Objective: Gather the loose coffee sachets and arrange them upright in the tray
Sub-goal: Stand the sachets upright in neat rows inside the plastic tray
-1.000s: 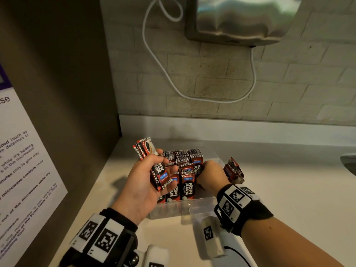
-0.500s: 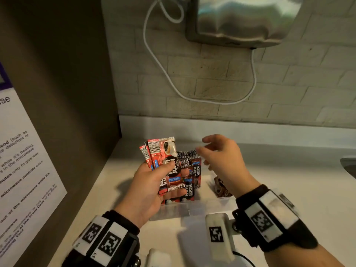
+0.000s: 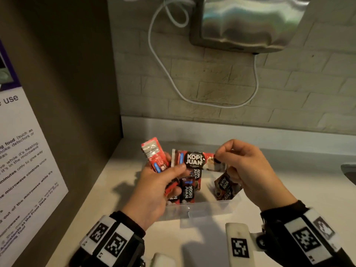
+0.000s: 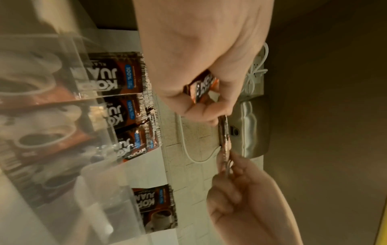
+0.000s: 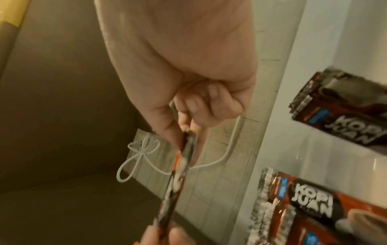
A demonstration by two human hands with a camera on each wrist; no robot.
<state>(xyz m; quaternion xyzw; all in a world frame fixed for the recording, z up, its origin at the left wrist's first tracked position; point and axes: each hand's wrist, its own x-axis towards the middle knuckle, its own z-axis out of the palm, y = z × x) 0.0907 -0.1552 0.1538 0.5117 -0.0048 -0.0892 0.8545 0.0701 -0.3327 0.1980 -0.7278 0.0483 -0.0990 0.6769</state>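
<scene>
Where the dark cabinet side (image 3: 63,93) met the brick wall (image 3: 231,89), stood a pale counter (image 3: 289,180), hemmed on the left and behind, open toward the right. Near that corner sat the clear tray (image 3: 202,208), front wall toward the camera, with upright sachets (image 3: 187,191) packed in its left part, a leaning few (image 3: 225,185) at its right end, and bare room between. Above the tray were both hands. In the left hand (image 3: 154,191), fingers curled round a bundle of sachets (image 3: 154,157), thumb on one sachet (image 3: 194,160) held flat and level. At that sachet's other end, pinched by thumb and forefinger, was the right hand (image 3: 248,170).
</scene>
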